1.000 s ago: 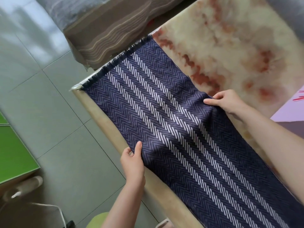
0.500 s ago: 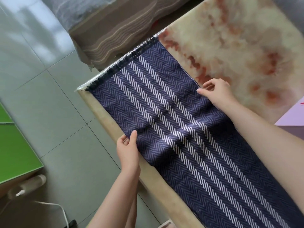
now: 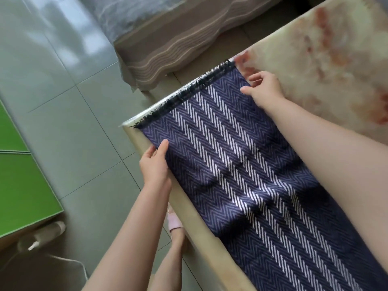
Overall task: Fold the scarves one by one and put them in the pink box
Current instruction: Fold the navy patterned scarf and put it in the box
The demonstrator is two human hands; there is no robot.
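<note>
lying flat along the table, the scarf appears soft, light and limp, left hand pinching its near long edge, right hand pinching the far edge beside the fringe, both sound grip points for folding.

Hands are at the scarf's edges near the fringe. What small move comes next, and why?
Probably lift the fringed end and carry it toward the body for a first fold: the scarf lies flat, unfolded on the table, and the left hand and right hand each pinch an edge near that end.
</note>
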